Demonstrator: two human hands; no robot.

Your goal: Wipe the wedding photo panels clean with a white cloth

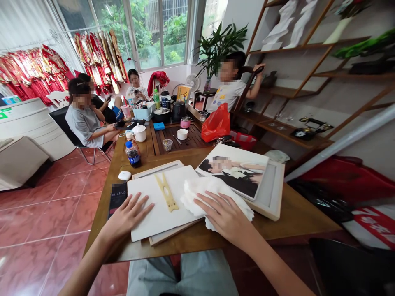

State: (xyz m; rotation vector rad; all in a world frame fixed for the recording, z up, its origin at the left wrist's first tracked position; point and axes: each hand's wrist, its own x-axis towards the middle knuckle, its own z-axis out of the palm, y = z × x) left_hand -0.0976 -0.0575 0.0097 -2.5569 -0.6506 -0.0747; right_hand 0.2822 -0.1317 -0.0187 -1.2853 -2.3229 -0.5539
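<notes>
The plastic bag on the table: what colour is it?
The bag is orange-red, clearest in the head view.

My left grip (127,218) lies flat on a white board (160,222), near a notched yellow plastic piece (166,192); my right grip (224,218) rests on crumpled white tissue (212,197); a printed portrait panel (233,170) sits tilted just beyond, on the wooden counter (185,242).
</notes>
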